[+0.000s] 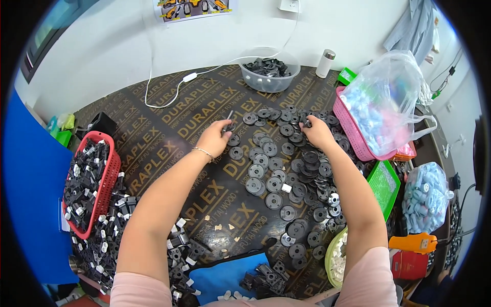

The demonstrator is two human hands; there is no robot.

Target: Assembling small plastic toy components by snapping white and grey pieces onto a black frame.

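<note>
My left hand is closed around a slim, dark, stick-like piece that points up from the fingers, at the left edge of a spread of round black plastic discs. Whether it also grips a disc, I cannot make out. Farther right, my right hand pinches a small black plastic part over the far end of the disc pile; the fingers partly cover it. The discs have centre holes and lie flat or overlapping between my forearms. A small white piece rests among them.
A red basket of black and white parts stands left, with more heaped around it. At the back sits a clear tub near a white bottle. Right are a pink basket, a green tray and an orange tool.
</note>
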